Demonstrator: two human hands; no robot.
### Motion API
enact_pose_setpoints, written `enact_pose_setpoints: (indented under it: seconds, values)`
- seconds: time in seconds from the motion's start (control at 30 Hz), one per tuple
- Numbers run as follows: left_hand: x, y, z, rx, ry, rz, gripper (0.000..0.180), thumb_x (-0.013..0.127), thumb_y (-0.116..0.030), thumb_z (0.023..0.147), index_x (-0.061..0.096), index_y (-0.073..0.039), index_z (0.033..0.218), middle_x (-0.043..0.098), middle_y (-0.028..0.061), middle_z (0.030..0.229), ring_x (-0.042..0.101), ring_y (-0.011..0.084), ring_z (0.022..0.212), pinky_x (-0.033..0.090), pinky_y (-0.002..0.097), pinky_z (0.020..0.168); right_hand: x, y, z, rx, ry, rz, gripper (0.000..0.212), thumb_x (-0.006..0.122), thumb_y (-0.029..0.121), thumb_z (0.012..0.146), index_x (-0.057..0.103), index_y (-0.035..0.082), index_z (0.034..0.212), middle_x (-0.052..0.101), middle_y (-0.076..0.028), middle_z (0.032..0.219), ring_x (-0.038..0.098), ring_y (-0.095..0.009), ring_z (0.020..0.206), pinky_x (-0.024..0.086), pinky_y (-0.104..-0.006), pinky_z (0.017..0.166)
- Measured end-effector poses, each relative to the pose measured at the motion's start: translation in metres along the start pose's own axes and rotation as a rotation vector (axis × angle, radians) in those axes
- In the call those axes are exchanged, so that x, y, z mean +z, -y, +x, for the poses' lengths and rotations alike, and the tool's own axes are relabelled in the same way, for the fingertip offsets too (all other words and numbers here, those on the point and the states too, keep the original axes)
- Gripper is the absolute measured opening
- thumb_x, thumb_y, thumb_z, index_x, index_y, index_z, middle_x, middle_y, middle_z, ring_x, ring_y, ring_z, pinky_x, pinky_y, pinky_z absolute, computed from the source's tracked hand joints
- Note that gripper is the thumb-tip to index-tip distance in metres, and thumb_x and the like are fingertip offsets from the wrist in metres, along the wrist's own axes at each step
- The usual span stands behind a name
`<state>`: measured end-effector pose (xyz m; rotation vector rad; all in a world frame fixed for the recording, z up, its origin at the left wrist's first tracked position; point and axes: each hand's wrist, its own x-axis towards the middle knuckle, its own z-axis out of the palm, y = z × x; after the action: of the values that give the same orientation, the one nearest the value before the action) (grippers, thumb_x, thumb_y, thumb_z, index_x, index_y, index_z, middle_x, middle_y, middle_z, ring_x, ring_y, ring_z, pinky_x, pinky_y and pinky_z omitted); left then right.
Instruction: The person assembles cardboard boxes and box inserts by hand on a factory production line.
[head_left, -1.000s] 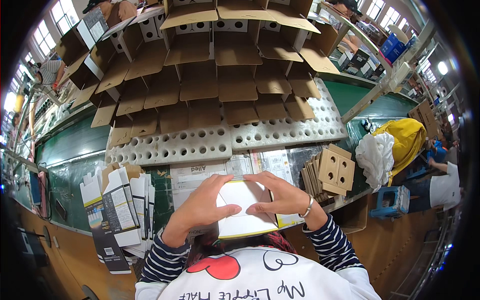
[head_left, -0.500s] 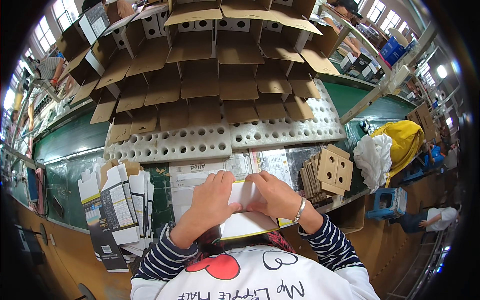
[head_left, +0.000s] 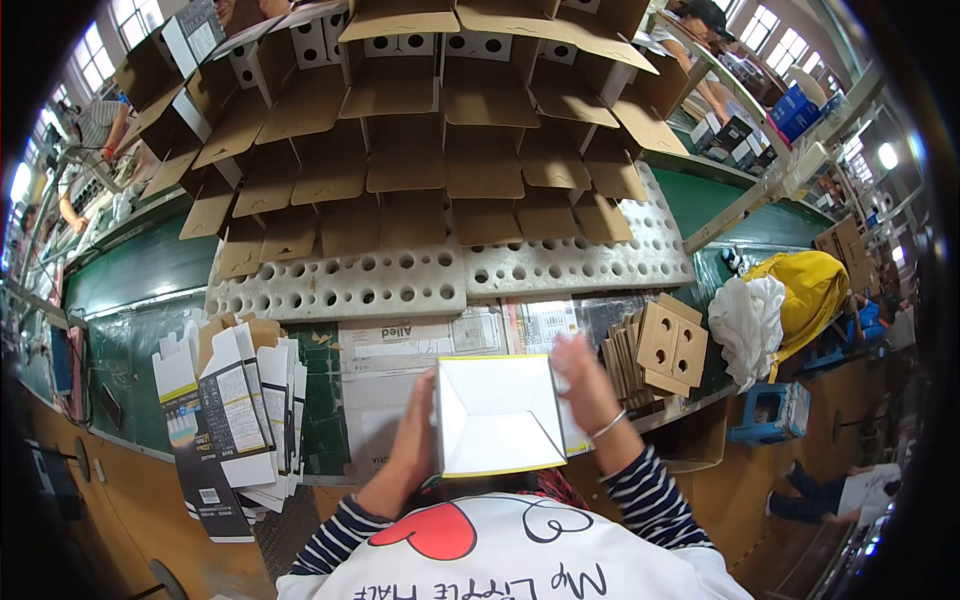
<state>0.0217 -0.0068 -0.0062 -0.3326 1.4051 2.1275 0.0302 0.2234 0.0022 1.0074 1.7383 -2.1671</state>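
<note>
In front of my chest is a small carton box [head_left: 502,415], its squarish white end with slanting fold lines turned up and thin yellow strips along two edges. My left hand [head_left: 413,430] presses along the box's left side, fingers together and partly hidden behind it. Close by the right side, my right hand [head_left: 590,395] has its fingers stretched upward, somewhat blurred, and grips nothing; whether its palm touches the box I cannot tell. To the left lies a stack of flat printed cartons [head_left: 235,420], and to the right leans a bundle of brown cardboard inserts [head_left: 668,345] with round holes.
Rows of open brown boxes [head_left: 405,160] stand ahead on white foam blocks [head_left: 340,285] full of holes. White plastic [head_left: 745,325] and yellow cloth [head_left: 810,290] lie at the right, above a blue stool [head_left: 770,412]. Other people work beyond the bench.
The box has turned so its white folded end faces up. My left hand has shifted down along its side; my right hand has let go of the panel and moved right, fingers straightened.
</note>
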Motion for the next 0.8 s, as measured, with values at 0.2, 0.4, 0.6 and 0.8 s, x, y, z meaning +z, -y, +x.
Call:
enact_pose_setpoints:
  seconds: [0.2,0.4,0.6,0.8]
  values:
    - [0.019,-0.067,0.006,1.032,0.298,0.354,0.097,0.017,-0.079,0.082,0.029,-0.004,0.143,0.016,0.0165,0.153,0.020,0.0261,0.140,0.020,0.0385,0.113,0.048,0.058,-0.043,-0.850,0.382,-0.057,0.085,0.032,0.065,0.091,0.027,-0.001,0.144,0.025,-0.018,0.151,0.022,-0.026,0.140,0.019,-0.0399,0.114]
    - [-0.005,-0.082,0.013,0.925,0.439,0.087,0.091,0.034,-0.070,0.088,0.010,-0.008,0.149,0.016,0.0116,0.154,0.022,0.0249,0.140,0.024,0.0405,0.112,0.044,0.072,-0.042,-1.197,0.352,-0.210,0.108,0.052,0.069,0.080,0.003,0.002,0.148,0.009,-0.019,0.155,0.011,-0.028,0.143,0.010,-0.0424,0.115]
    - [-0.039,0.004,0.001,0.467,0.189,0.029,0.088,0.038,-0.064,0.089,0.017,-0.001,0.147,0.028,0.0123,0.149,0.028,0.0249,0.137,0.023,0.0382,0.112,0.028,-0.029,-0.008,-0.749,0.539,-0.014,0.096,0.064,0.055,0.081,0.021,-0.002,0.144,0.029,-0.019,0.147,0.027,-0.028,0.138,0.019,-0.0393,0.113]
    - [-0.029,-0.039,0.011,0.710,0.285,0.527,0.068,0.051,-0.050,0.091,0.041,0.001,0.135,0.041,0.0143,0.139,0.035,0.0238,0.131,0.026,0.0356,0.107,0.032,0.002,-0.004,-0.879,0.570,-0.357,0.055,0.061,0.028,0.089,0.043,-0.003,0.131,0.050,-0.019,0.130,0.045,-0.029,0.126,0.032,-0.0375,0.106]
